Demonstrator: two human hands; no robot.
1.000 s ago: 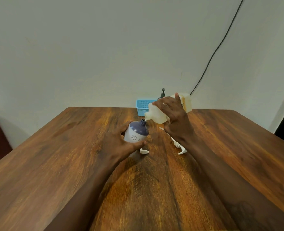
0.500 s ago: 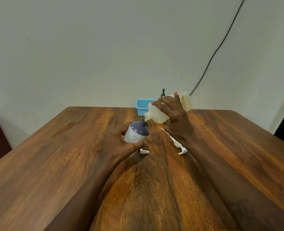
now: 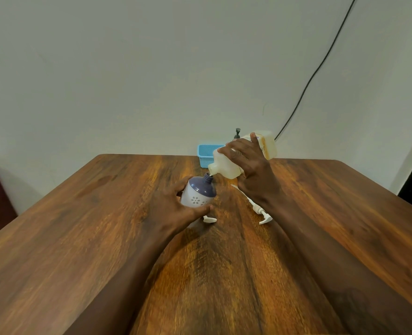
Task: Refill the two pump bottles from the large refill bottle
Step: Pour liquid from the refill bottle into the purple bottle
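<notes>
The left hand (image 3: pixel 173 209) curls round the pump bottle (image 3: pixel 199 194) on the tabletop (image 3: pixel 79 238), its open neck leaning rightward. Just above and right of that neck, the right hand (image 3: pixel 251 170) grips the large refill bottle (image 3: pixel 225 165), whose long axis is tipped spout-down and whose spout meets the opening.

Lighting: soft, even, moderately dim. Glare: warm sheen on table (image 3: pixel 224 274) centre. Blur: near foreground. Distortion: wide-angle bowing at edges.
</notes>
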